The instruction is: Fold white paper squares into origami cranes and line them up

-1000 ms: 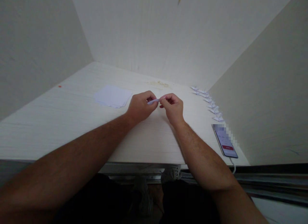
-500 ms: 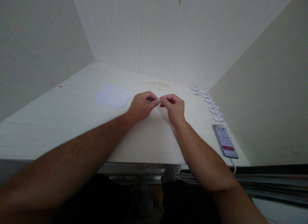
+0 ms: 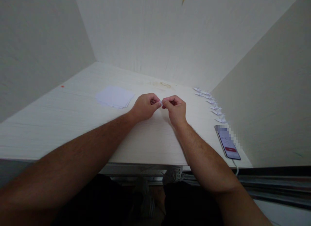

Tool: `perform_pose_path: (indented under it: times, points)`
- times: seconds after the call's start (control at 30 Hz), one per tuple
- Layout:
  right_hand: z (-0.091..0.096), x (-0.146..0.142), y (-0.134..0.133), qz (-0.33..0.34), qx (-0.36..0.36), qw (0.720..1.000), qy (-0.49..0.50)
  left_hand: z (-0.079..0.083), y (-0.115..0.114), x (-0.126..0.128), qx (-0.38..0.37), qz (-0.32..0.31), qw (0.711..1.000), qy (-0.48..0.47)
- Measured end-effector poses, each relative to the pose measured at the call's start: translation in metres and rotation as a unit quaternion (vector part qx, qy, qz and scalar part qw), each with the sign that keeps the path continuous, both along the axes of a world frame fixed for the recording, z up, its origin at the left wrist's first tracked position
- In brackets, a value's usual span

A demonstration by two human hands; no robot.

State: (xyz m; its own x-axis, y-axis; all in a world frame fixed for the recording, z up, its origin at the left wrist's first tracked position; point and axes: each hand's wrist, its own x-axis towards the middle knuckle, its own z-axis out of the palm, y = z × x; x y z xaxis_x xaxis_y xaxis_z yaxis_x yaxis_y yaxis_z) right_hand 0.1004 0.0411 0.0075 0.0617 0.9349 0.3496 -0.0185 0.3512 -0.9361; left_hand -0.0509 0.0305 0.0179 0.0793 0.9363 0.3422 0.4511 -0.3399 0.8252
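Observation:
Over the middle of the white tabletop (image 3: 145, 138), both my hands meet at a small piece of folded white paper (image 3: 161, 103). My left hand (image 3: 146, 106) pinches its left side between thumb and forefinger. From the right, my right hand (image 3: 175, 108) pinches the same paper, its fingertips almost touching the left ones. Most of the paper is hidden by the fingers, so its folded shape cannot be made out. Left of my left hand lies a loose stack of white paper sheets (image 3: 114, 96).
Several folded white paper cranes (image 3: 215, 107) stand in a row along the right wall (image 3: 267, 90). Nearer me lies a phone (image 3: 227, 143) with a white cable (image 3: 236, 167). A small orange bit (image 3: 62, 86) lies by the left wall. Walls enclose the table on three sides.
Both hands stay nearly in place, still pinching the paper. The fingertips have drawn slightly closer together, and less of the paper shows between them.

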Motion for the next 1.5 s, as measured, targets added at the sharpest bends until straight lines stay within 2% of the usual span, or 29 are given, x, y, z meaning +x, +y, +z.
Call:
perform_pose_path:
  times: [0.27, 0.5, 0.67, 0.83, 1.0, 1.23, 1.33, 1.5]
  points:
    - [-0.002, 0.002, 0.002, -0.005, 0.006, 1.0, -0.03, 0.0, 0.0, -0.002, -0.02, -0.049, 0.998, 0.021]
    - [-0.004, 0.001, 0.004, -0.015, 0.012, 0.998, -0.066, -0.003, 0.003, -0.001, 0.001, -0.017, 0.998, 0.053]
    - [-0.002, 0.001, 0.007, -0.004, 0.018, 0.999, -0.027, 0.001, 0.002, -0.002, -0.019, -0.002, 1.0, -0.018]
    - [-0.001, 0.004, 0.005, -0.001, 0.034, 0.998, -0.053, 0.008, -0.002, -0.004, -0.02, 0.018, 0.997, -0.069]
    - [0.002, 0.006, 0.001, 0.007, 0.064, 0.987, -0.148, 0.006, 0.0, -0.006, -0.034, -0.002, 0.993, -0.114]
    - [0.0, 0.004, 0.001, -0.005, 0.026, 0.99, -0.142, 0.001, 0.006, -0.007, -0.042, -0.051, 0.965, -0.253]
    - [0.001, 0.003, 0.0, 0.007, 0.016, 0.989, -0.147, 0.003, 0.004, -0.004, -0.039, -0.055, 0.968, -0.241]
    - [0.003, 0.003, -0.003, 0.024, 0.01, 0.987, -0.161, 0.007, 0.001, -0.003, -0.024, -0.051, 0.984, -0.167]
